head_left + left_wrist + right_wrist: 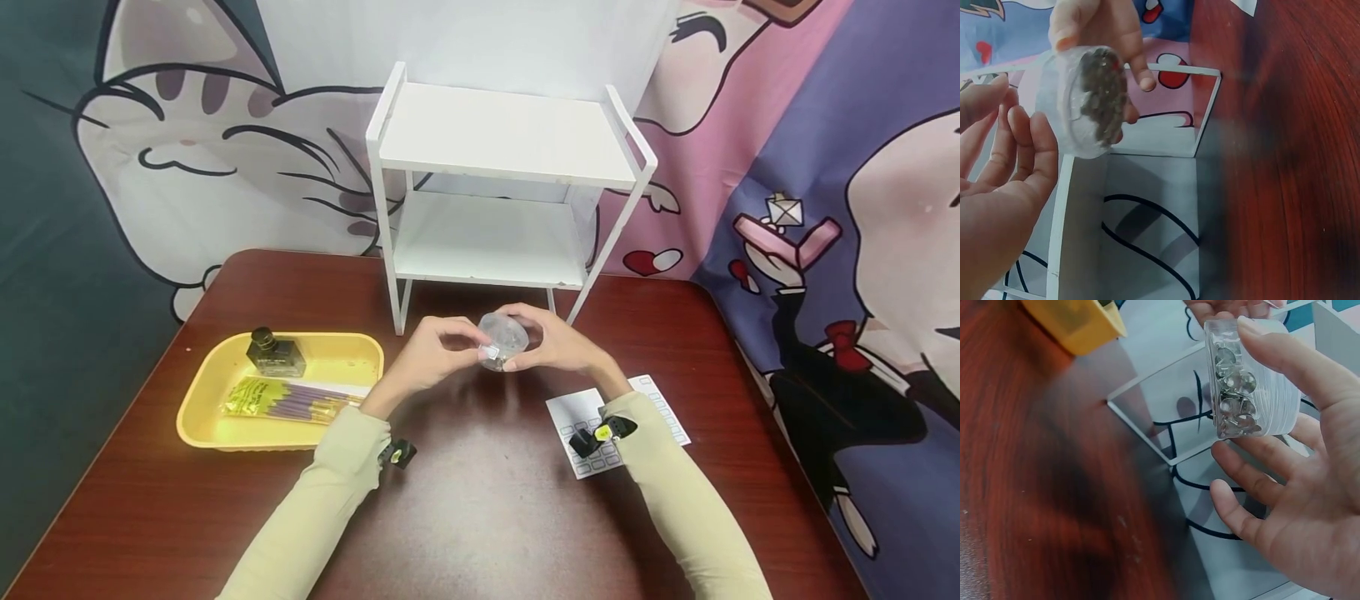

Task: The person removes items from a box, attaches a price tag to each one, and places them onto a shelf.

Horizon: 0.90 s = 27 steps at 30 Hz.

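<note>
My right hand [553, 342] holds a round clear plastic tub [504, 330] above the table, thumb on one side and fingers on the other. Shiny metal thumbtacks [1235, 387] fill part of the tub, seen through its clear wall in the right wrist view. Between thumb and fingertips my left hand [441, 354] pinches a small white label [490, 352], which overlaps the tub's near left side in the head view. The left wrist view shows the left fingertips [1035, 125] close beside the tub, with the label hidden.
A yellow tray [360, 348] at left holds a dark glass bottle [276, 357] and a packet of purple sticks [292, 400]. Behind the hands stands a white two-tier rack [487, 242]. A sheet of labels [573, 408] lies under the right forearm.
</note>
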Available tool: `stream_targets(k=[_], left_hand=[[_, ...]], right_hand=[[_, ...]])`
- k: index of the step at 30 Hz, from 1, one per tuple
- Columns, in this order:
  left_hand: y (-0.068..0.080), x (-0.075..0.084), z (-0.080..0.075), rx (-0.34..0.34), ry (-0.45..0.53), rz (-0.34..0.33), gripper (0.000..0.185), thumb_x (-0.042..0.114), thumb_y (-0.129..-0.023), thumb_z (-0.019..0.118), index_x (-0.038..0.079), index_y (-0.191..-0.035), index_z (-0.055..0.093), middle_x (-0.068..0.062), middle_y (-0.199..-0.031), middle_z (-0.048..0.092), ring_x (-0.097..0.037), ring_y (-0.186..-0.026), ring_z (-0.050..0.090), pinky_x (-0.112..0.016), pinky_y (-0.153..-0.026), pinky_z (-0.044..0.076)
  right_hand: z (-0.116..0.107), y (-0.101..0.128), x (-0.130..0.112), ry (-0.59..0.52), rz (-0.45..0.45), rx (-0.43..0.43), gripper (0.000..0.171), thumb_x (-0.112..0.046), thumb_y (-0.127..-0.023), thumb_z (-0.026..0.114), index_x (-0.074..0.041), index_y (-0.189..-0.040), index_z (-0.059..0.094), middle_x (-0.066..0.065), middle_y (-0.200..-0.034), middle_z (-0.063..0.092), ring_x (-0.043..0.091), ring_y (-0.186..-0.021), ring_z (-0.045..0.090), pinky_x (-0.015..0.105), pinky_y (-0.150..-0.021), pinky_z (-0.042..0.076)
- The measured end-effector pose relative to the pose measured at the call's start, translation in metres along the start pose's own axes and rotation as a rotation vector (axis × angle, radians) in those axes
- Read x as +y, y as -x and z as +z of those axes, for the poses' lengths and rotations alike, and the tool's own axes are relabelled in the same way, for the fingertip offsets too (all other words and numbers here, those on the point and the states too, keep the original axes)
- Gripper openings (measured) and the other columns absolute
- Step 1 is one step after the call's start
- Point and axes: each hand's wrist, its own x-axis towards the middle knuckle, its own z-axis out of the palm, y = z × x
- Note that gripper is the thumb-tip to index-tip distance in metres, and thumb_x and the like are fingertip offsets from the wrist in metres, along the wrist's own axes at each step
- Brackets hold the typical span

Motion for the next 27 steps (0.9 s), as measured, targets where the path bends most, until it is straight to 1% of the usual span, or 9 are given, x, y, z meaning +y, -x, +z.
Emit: stream_targets(k=[2, 5, 9, 11, 15, 18, 20, 23, 27], left_hand=[[0.0, 0.001, 0.001, 0.016, -0.021, 0.008, 0.014, -0.008, -0.077, 0.066, -0.011, -0.09, 0.067, -0.022, -0.083, 0.063, -0.013, -0.076, 0.057, -0.025, -0.072, 0.053], [-0.002, -0.008, 0.002, 0.048, -0.073, 0.034, 0.012, -0.007, -0.076, 0.067, -0.008, -0.089, 0.068, -0.02, -0.083, 0.064, -0.013, -0.077, 0.057, -0.023, -0.073, 0.052], [-0.005, -0.024, 0.005, 0.106, -0.166, 0.078, 0.011, -0.003, -0.075, 0.071, 0.002, -0.085, 0.072, -0.011, -0.078, 0.066, -0.014, -0.076, 0.057, -0.025, -0.074, 0.049], [-0.006, -0.026, 0.007, 0.127, -0.214, 0.104, 0.011, -0.001, -0.074, 0.072, 0.006, -0.083, 0.072, -0.006, -0.076, 0.066, -0.012, -0.074, 0.057, -0.027, -0.072, 0.048], [-0.007, -0.027, 0.01, 0.146, -0.289, 0.153, 0.011, 0.0, -0.075, 0.071, 0.008, -0.082, 0.072, -0.001, -0.072, 0.064, -0.011, -0.07, 0.056, -0.033, -0.067, 0.05], [-0.007, -0.026, 0.012, 0.161, -0.335, 0.169, 0.01, 0.0, -0.074, 0.07, 0.007, -0.082, 0.071, -0.001, -0.071, 0.063, -0.011, -0.069, 0.055, -0.038, -0.065, 0.05], [-0.007, -0.025, 0.014, 0.173, -0.372, 0.174, 0.011, 0.0, -0.074, 0.07, 0.007, -0.082, 0.071, -0.001, -0.071, 0.062, -0.01, -0.069, 0.055, -0.037, -0.065, 0.05], [-0.007, -0.023, 0.016, 0.193, -0.432, 0.184, 0.011, -0.001, -0.072, 0.07, 0.006, -0.081, 0.07, -0.001, -0.071, 0.062, -0.011, -0.068, 0.055, -0.033, -0.063, 0.05], [-0.006, -0.022, 0.019, 0.216, -0.507, 0.179, 0.011, -0.001, -0.072, 0.07, 0.007, -0.08, 0.07, -0.001, -0.071, 0.061, -0.01, -0.066, 0.054, -0.029, -0.059, 0.049]], right_hand=[[-0.003, 0.0, -0.001, -0.005, -0.004, 0.012, 0.067, -0.001, -0.07, 0.076, -0.004, -0.129, 0.044, 0.015, -0.115, 0.059, 0.019, -0.096, 0.058, 0.038, -0.085, 0.052], [-0.006, 0.001, -0.004, -0.013, -0.001, 0.021, 0.067, 0.0, -0.07, 0.076, -0.003, -0.129, 0.045, 0.015, -0.114, 0.059, 0.018, -0.095, 0.058, 0.038, -0.084, 0.052], [-0.008, 0.002, -0.008, -0.017, 0.012, 0.02, 0.065, 0.001, -0.071, 0.074, -0.003, -0.129, 0.045, 0.016, -0.113, 0.059, 0.017, -0.094, 0.058, 0.036, -0.084, 0.052], [-0.009, 0.002, -0.009, -0.015, 0.02, 0.022, 0.065, 0.001, -0.072, 0.074, -0.003, -0.129, 0.044, 0.015, -0.113, 0.059, 0.016, -0.094, 0.058, 0.037, -0.084, 0.052], [-0.009, 0.002, -0.005, -0.014, 0.035, 0.029, 0.064, 0.001, -0.072, 0.073, -0.003, -0.13, 0.044, 0.015, -0.113, 0.058, 0.018, -0.093, 0.058, 0.044, -0.083, 0.051], [-0.01, 0.001, 0.005, -0.008, 0.044, 0.039, 0.065, 0.0, -0.072, 0.073, -0.005, -0.13, 0.044, 0.015, -0.114, 0.058, 0.02, -0.094, 0.058, 0.047, -0.082, 0.051], [-0.011, 0.0, 0.013, 0.0, 0.049, 0.046, 0.065, -0.002, -0.072, 0.074, -0.008, -0.13, 0.045, 0.013, -0.114, 0.058, 0.02, -0.094, 0.058, 0.045, -0.082, 0.052], [-0.011, -0.001, 0.018, 0.005, 0.051, 0.05, 0.064, -0.006, -0.073, 0.076, -0.011, -0.13, 0.046, 0.011, -0.113, 0.058, 0.021, -0.094, 0.058, 0.039, -0.08, 0.053], [-0.011, -0.001, 0.021, -0.011, 0.045, 0.053, 0.064, -0.012, -0.072, 0.077, -0.011, -0.129, 0.046, 0.011, -0.112, 0.059, 0.022, -0.093, 0.059, 0.035, -0.077, 0.054]])
